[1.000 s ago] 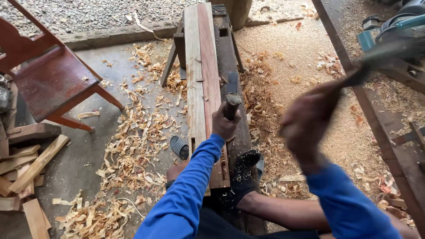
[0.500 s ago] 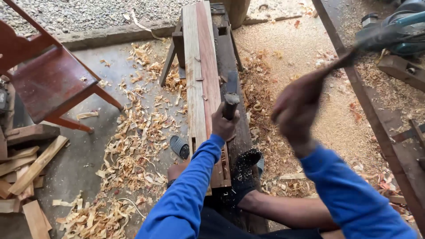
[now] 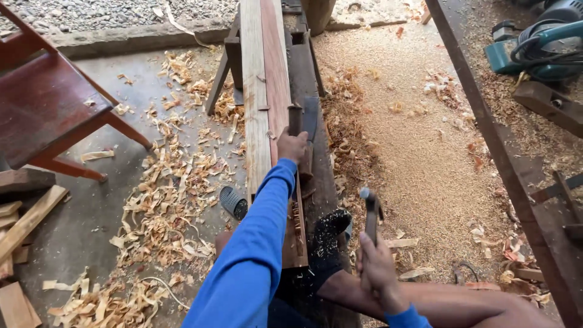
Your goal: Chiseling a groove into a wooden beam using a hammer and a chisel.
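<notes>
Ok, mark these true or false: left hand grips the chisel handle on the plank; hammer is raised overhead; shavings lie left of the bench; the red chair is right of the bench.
1. The left hand grips the chisel handle, standing on the reddish plank. True.
2. The hammer is raised overhead. False: the right hand holds it low, near the lap.
3. Wood shavings lie left of the bench. True.
4. The red chair is right of the bench. False: it stands at left.

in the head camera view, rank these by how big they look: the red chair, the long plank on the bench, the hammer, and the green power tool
1. Long plank
2. Red chair, partly cut off by the frame
3. Green power tool, also cut off
4. Hammer

The hammer is nearest the camera yet looks smallest.
</notes>
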